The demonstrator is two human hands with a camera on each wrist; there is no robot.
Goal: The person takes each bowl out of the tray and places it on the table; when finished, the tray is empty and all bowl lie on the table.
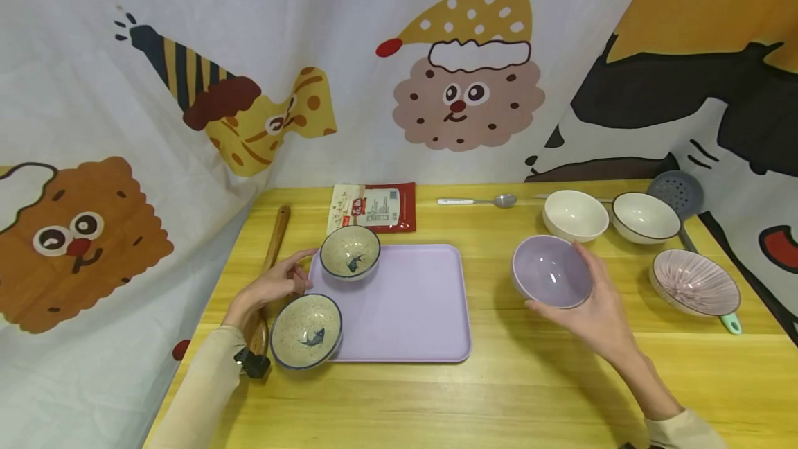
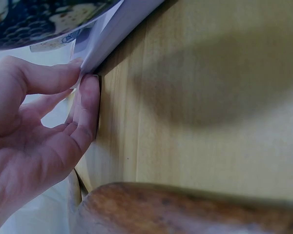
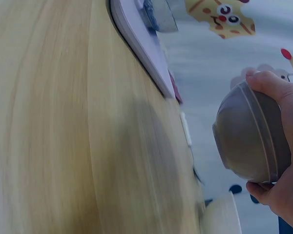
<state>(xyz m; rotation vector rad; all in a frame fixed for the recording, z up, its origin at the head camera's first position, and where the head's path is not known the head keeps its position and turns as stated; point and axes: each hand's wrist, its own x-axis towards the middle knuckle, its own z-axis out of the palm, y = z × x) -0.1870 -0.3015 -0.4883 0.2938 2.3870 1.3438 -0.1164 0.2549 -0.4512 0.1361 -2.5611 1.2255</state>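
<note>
My right hand (image 1: 601,317) holds a light purple bowl (image 1: 551,272) by its rim and side, raised above the table to the right of the tray; the right wrist view shows the bowl's outside (image 3: 249,136) between thumb and fingers. At the left edge of a flat lilac tray (image 1: 414,310), my left hand (image 1: 271,287) pinches the rim between thumb and fingers, as the left wrist view shows. Two speckled bowls with dark blue rims stand by that hand: one bowl (image 1: 349,253) on the tray's far left corner, the other bowl (image 1: 307,331) at its near left corner.
A long wooden utensil (image 1: 277,238) lies left of the tray. Behind it are a red-and-white packet (image 1: 391,206) and a metal spoon (image 1: 503,201). To the right stand a white bowl (image 1: 575,215), a dark-rimmed bowl (image 1: 645,218), a striped bowl (image 1: 695,283) and a grey skimmer (image 1: 676,192).
</note>
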